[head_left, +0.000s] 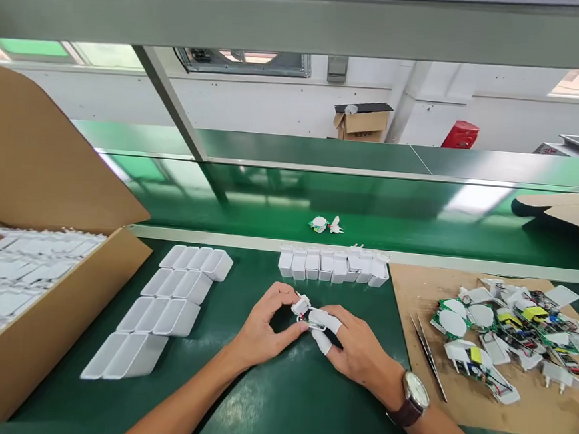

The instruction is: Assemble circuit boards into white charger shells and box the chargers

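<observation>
Near the middle of the green table, a small white part with dark and red bits [302,305] is held between both hands. My left hand [265,325] pinches it from the left with thumb and forefinger. White covers are on the thumb and forefinger of my right hand [359,346], which closes on the part's right side; a watch is on that wrist. Just beyond the hands stands a row of small white housings [333,266]. Four rows of open white housings [178,284] lie left of my left hand.
An open cardboard box [57,299] of white parts stands at the left. On the right, a cardboard sheet [414,287] bears tweezers [429,356] and a pile of circuit boards and white parts [516,328]. Two small pieces [319,224] lie on the raised green ledge [249,219].
</observation>
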Demonstrator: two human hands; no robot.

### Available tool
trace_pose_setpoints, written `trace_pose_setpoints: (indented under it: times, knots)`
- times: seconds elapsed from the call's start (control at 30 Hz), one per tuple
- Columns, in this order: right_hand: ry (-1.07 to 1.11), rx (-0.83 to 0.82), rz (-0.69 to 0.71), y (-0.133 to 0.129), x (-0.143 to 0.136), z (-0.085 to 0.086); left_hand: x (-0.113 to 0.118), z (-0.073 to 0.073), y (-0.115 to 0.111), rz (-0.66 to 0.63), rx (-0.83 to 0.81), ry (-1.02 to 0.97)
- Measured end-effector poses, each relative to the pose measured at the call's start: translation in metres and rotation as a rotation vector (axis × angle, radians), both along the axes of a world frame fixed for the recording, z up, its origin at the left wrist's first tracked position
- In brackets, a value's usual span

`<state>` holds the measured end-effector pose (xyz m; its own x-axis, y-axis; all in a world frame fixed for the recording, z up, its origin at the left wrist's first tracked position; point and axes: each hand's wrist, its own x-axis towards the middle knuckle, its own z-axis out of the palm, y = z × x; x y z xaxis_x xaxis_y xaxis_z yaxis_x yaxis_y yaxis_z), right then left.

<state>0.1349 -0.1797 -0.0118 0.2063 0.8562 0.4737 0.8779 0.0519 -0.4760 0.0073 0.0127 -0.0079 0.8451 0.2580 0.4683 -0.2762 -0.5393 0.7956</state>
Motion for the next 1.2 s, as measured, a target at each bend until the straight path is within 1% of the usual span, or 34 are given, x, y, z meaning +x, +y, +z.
trace_pose_setpoints:
  times: [0.17, 0.23, 0.3, 0.37, 0.4, 0.53, 0.6, 0.67, 0.73, 0.77, 0.87, 0.93, 0.97, 1.03, 1.13, 1.2]
  knots:
    - [-0.078, -0.002, -0.021, 0.002, -0.001, -0.001, 0.0, -0.004, 0.001, -0.01, -0.008, 0.033]
    - [0.0, 0.011, -0.02, 0.002, 0.0, 0.001, 0.0, -0.005, 0.001, -0.023, -0.021, 0.03]
    - [0.138, 0.025, 0.005, 0.0, 0.003, 0.002, 0.0, -0.006, 0.0, -0.031, -0.036, 0.036]
    - [0.258, 0.044, 0.028, -0.003, 0.005, 0.003, 0.001, -0.005, 0.0, -0.035, -0.045, 0.041]
    - [0.284, 0.039, 0.04, -0.004, 0.006, 0.003, 0.002, -0.004, 0.0, -0.038, -0.047, 0.045]
    - [0.223, -0.021, 0.06, -0.005, 0.006, -0.003, 0.003, -0.002, 0.0, -0.04, -0.066, 0.048]
    - [0.212, -0.001, 0.06, -0.003, 0.004, -0.007, 0.003, -0.002, 0.0, -0.041, -0.068, 0.051]
    - [0.251, 0.042, 0.056, -0.001, 0.003, -0.009, 0.002, -0.005, -0.001, -0.042, -0.051, 0.035]
    - [0.403, 0.091, 0.032, 0.002, 0.0, -0.008, 0.0, -0.008, -0.004, -0.044, -0.016, -0.026]
    - [0.549, 0.091, 0.023, 0.003, -0.002, -0.006, -0.002, -0.009, -0.005, -0.038, 0.019, -0.062]
    - [1.107, 0.034, 0.021, 0.006, -0.009, 0.0, -0.005, -0.008, -0.013, 0.027, 0.192, -0.143]
    - [1.373, -0.002, 0.049, 0.008, -0.014, 0.003, -0.007, -0.005, -0.018, 0.07, 0.311, -0.202]
    - [1.455, -0.001, 0.061, 0.009, -0.016, 0.004, -0.007, -0.003, -0.02, 0.085, 0.352, -0.234]
    - [1.549, -0.008, 0.093, 0.011, -0.019, 0.005, -0.006, 0.0, -0.024, 0.114, 0.406, -0.288]
    - [1.598, -0.03, 0.14, 0.012, -0.022, 0.007, -0.004, 0.002, -0.027, 0.152, 0.438, -0.328]
    - [1.608, -0.043, 0.156, 0.012, -0.023, 0.007, -0.003, 0.002, -0.028, 0.154, 0.442, -0.336]
